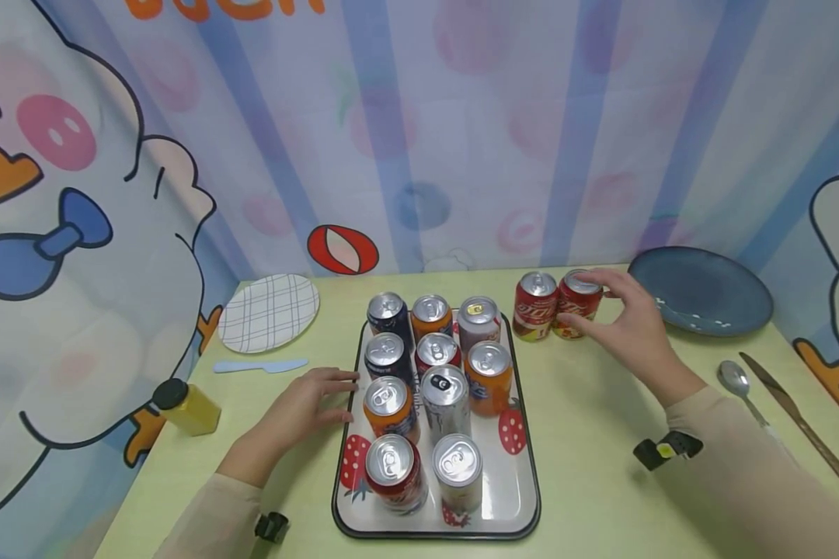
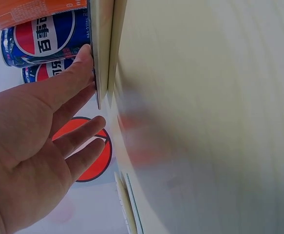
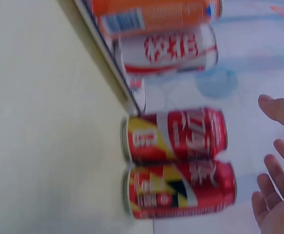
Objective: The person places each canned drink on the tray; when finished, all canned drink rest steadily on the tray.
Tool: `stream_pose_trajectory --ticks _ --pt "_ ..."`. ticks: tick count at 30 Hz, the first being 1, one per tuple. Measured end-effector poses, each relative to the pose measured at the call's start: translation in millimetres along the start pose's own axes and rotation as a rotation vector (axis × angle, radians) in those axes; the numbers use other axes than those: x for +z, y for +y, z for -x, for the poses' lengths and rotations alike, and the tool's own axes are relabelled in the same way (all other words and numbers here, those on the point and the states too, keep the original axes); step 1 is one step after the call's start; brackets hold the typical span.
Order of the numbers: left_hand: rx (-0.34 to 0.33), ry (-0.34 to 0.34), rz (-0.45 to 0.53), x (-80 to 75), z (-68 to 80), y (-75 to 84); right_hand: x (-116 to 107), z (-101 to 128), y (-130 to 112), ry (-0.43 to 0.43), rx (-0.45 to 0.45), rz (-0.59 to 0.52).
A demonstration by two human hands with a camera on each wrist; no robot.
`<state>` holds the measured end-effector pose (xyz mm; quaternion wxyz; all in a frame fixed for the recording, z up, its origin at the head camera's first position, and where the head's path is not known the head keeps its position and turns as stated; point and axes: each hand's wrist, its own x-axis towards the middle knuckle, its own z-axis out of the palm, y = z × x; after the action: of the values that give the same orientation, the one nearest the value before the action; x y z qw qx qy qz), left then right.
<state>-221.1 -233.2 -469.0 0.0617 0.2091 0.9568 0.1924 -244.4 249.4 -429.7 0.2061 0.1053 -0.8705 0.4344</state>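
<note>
A tray [image 1: 498, 497] with strawberry prints bears several drink cans. By its left edge is my left hand [image 1: 306, 409], fingers loosely extended; in the left wrist view the index fingertip lies right at the tray rim, beside a blue Pepsi can [image 2: 49, 36]. Two red cola cans [image 1: 535, 307] stand side by side off the tray's far right corner. My right hand [image 1: 625, 326] is at the right-hand red can [image 1: 577, 307], overlapping it in the head view. In the right wrist view, the right hand's fingers [image 3: 280, 109] are spread and apart from both cans.
At the back left lies a checked plate [image 1: 269, 314], with a pale blue knife [image 1: 260, 366] and a yellow bottle [image 1: 194, 410] nearer. A dark blue plate [image 1: 702, 291] is at the back right. A spoon [image 1: 734, 379] and a long knife [image 1: 783, 400] lie at the right.
</note>
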Motion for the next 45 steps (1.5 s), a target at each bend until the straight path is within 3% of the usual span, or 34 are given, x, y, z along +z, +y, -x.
stream_pose_trajectory --ticks 3,7,15,24,29,35,45 --pt "-0.01 -0.011 0.006 0.6 -0.7 -0.5 -6 -8 12 0.014 0.036 0.062" --pt "-0.017 -0.018 0.01 1.6 -1.3 -1.0 -7 -15 26 -0.032 0.083 0.093" --pt "0.004 -0.017 0.02 4.8 -1.0 -0.7 -3 -17 44 -0.082 0.19 0.078" --pt "0.013 -0.011 0.009 4.0 -1.0 0.2 -8 -7 37 -0.054 0.278 0.018" --pt "-0.003 -0.014 0.009 1.8 0.0 0.6 -7 12 26 -0.05 0.235 0.017" --pt "0.0 -0.011 0.003 -0.9 0.9 0.5 -8 39 -1 -0.064 0.121 -0.011" --pt "-0.028 -0.016 0.017 -2.6 0.0 1.6 0 78 -58 -0.191 -0.008 -0.148"
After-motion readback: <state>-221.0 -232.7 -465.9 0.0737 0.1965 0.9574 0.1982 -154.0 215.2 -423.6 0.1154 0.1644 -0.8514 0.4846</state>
